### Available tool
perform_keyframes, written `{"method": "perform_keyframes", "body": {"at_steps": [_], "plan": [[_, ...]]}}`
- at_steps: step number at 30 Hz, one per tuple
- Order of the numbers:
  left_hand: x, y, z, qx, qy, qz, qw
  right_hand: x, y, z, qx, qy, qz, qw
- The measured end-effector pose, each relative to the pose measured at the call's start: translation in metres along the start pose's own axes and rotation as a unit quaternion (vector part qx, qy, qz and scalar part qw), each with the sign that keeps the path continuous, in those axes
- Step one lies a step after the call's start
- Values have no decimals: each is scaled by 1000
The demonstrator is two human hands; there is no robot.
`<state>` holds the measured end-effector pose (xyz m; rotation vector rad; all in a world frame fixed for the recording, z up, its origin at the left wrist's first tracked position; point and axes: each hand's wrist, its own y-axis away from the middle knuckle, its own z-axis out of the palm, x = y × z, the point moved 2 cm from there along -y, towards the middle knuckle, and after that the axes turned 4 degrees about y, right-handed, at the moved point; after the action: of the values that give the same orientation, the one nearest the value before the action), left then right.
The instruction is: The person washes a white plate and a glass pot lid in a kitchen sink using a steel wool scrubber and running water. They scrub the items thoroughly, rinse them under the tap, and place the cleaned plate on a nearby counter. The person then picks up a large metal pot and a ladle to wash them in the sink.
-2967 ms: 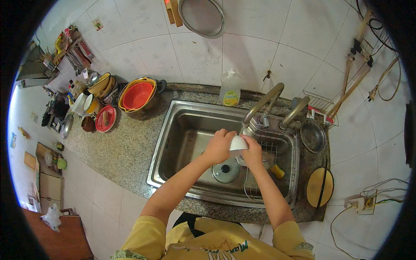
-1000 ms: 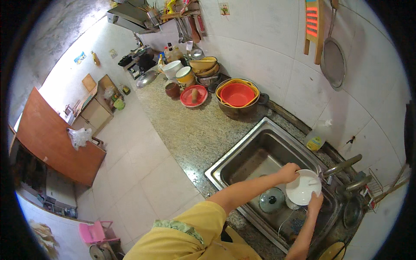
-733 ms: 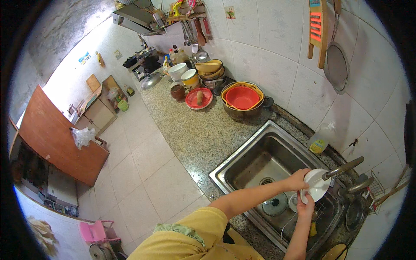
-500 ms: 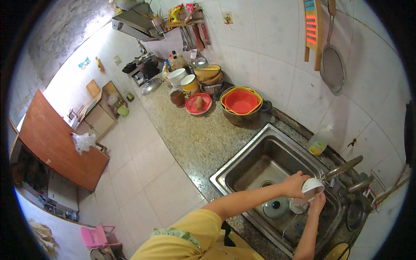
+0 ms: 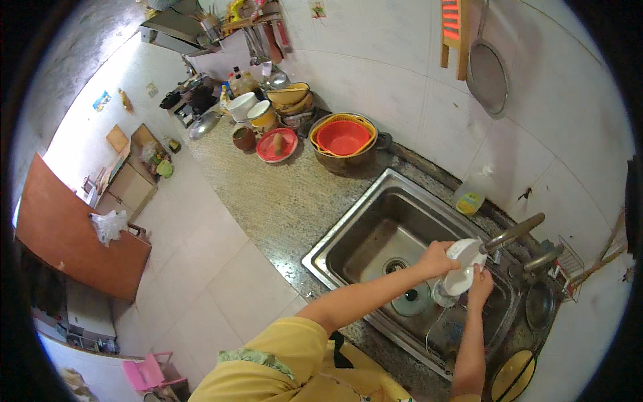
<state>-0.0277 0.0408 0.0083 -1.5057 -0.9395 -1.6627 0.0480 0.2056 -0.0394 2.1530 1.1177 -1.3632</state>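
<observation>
Both hands hold a white bowl beneath the spout of the metal faucet, over the sink. My left hand grips its left side, with the thumb near the rim. On the lower right side, my right hand has its fingers closed on the bowl. The bowl is tilted, so part of its inside shows. Below the hands, a clear glass vessel is partly hidden. A glass lid with a black knob lies in the sink beside it.
A detergent bottle stands behind the sink. Left of it on the counter are a pot with a red basin and a red plate. A strainer hangs on the wall. A yellow lid lies near right.
The view has shifted, so the surroundings sit farther left and higher. The bowl has been tipped, showing more of its inside under the faucet; both hands still hold it.
</observation>
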Motion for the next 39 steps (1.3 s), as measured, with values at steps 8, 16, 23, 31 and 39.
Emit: {"method": "perform_keyframes", "body": {"at_steps": [8, 16, 23, 31, 39], "plan": [[-6, 0, 1, 31, -3, 35, 999, 10, 39, 30, -143, -400, 341, 839], [4, 13, 1, -13, -1, 39, 999, 41, -13, 19, 33, -63, 107, 992], [5, 20, 2, 39, 60, -31, 997, 22, 15, 38, 81, -44, 75, 993], [-18, 29, 1, 58, 36, 19, 998, 0, 25, 29, 100, -5, 88, 991], [-20, 36, -9, 62, 108, -45, 991, -33, 34, 30, 145, -57, 58, 986]]}}
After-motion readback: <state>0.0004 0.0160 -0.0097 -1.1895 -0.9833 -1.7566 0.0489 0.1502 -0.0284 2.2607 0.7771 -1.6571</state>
